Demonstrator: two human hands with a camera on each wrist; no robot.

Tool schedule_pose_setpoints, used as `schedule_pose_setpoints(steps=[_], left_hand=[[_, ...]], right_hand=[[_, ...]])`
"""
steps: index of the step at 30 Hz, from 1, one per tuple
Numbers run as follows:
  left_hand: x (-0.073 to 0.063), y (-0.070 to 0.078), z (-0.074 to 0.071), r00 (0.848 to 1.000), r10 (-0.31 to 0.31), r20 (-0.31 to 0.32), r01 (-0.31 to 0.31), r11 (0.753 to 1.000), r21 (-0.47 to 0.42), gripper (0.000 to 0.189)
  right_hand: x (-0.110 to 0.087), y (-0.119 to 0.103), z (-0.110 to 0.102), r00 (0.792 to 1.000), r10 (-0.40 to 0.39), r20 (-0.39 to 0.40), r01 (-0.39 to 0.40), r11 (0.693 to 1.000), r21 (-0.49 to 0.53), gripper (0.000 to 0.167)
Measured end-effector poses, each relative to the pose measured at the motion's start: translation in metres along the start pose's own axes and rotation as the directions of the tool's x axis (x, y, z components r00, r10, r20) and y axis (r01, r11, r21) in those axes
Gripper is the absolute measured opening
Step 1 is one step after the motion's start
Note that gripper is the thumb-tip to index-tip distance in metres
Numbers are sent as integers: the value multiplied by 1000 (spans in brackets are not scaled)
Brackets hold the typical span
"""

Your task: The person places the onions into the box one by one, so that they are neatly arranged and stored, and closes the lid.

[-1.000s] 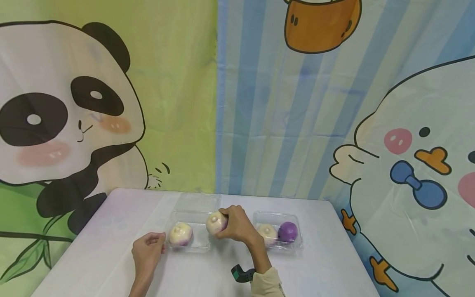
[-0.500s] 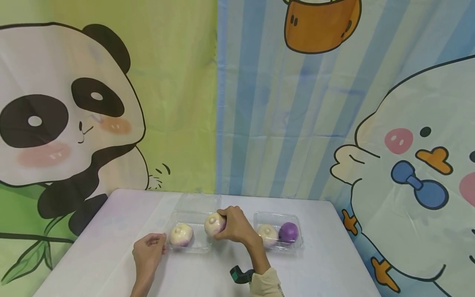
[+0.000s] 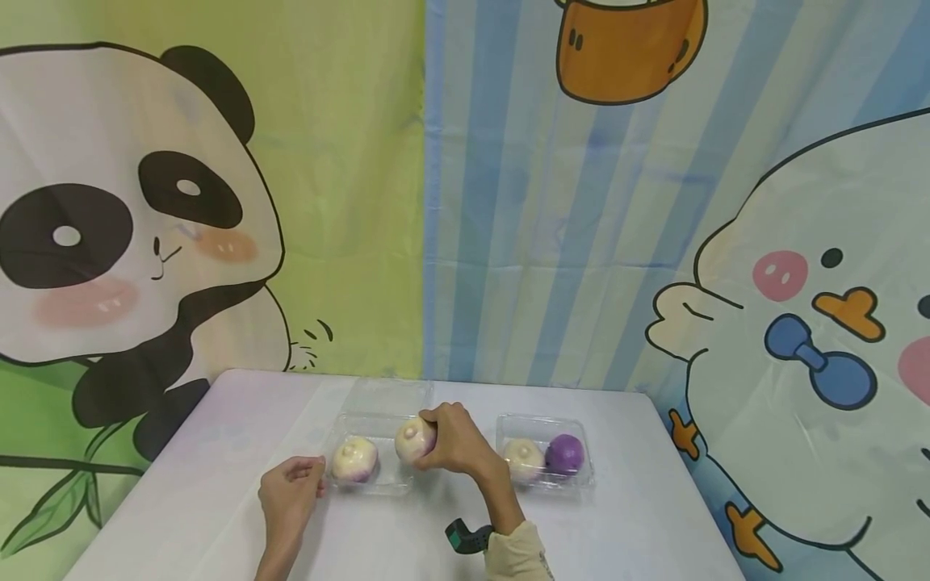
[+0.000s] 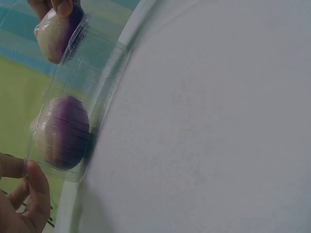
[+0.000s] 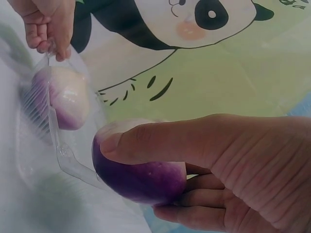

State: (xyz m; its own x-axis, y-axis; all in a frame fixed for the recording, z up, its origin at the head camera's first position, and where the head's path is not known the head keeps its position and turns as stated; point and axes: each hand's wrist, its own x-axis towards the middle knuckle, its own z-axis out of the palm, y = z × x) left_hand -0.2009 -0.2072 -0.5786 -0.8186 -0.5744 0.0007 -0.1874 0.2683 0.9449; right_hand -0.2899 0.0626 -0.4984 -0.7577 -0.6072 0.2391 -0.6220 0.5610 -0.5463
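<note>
My right hand (image 3: 459, 440) grips a cream-and-purple turnip (image 3: 415, 440), thumb on one side and fingers on the other. It holds the turnip over the right part of an open clear plastic box (image 3: 392, 482). In the right wrist view, the held turnip (image 5: 141, 170) shows its purple side. Another turnip (image 3: 354, 460) sits in the left part of that box. At the box's left edge, my left hand (image 3: 291, 488) pinches the rim between thumb and finger. The left wrist view shows this pinch by the thumb (image 4: 38, 187) close to the seated turnip (image 4: 65, 133).
A second clear box (image 3: 545, 486) stands to the right, with a pale turnip-like piece (image 3: 525, 459) and a purple round piece (image 3: 564, 454) inside. The first box's clear lid (image 3: 388, 395) lies back behind it. Both boxes stand on a white table (image 3: 625, 516) before a cartoon curtain (image 3: 494, 202).
My right hand has moved slightly left with the turnip, further over the left box. The left hand stays at the box edge.
</note>
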Motion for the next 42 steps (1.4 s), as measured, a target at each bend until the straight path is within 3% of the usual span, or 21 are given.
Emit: schedule_pose_setpoints(steps=[15, 23, 27, 29, 36, 42], left_hand=[[2, 1, -2, 1000, -5, 6, 5, 1000, 2, 19], [1, 3, -1, 1000, -12, -5, 12, 1000, 11, 19], [1, 4, -1, 1000, -11, -8, 11, 1000, 14, 19], [1, 4, -1, 1000, -17, -7, 17, 1000, 13, 19], [1, 3, -2, 1000, -18, 7, 18, 1000, 2, 20], [1, 4, -2, 1000, -23, 13, 23, 1000, 7, 21]], right_hand=[[9, -12, 1, 998, 32, 53, -29, 998, -59, 36], [13, -17, 1, 995, 58, 84, -52, 996, -77, 64], [15, -17, 1, 994, 64, 92, -55, 993, -100, 67], [17, -18, 1, 993, 62, 96, -52, 993, -104, 64], [26, -25, 3, 990, 22, 142, -6, 994, -106, 28], [31, -31, 3, 984, 27, 175, 3, 985, -171, 29]])
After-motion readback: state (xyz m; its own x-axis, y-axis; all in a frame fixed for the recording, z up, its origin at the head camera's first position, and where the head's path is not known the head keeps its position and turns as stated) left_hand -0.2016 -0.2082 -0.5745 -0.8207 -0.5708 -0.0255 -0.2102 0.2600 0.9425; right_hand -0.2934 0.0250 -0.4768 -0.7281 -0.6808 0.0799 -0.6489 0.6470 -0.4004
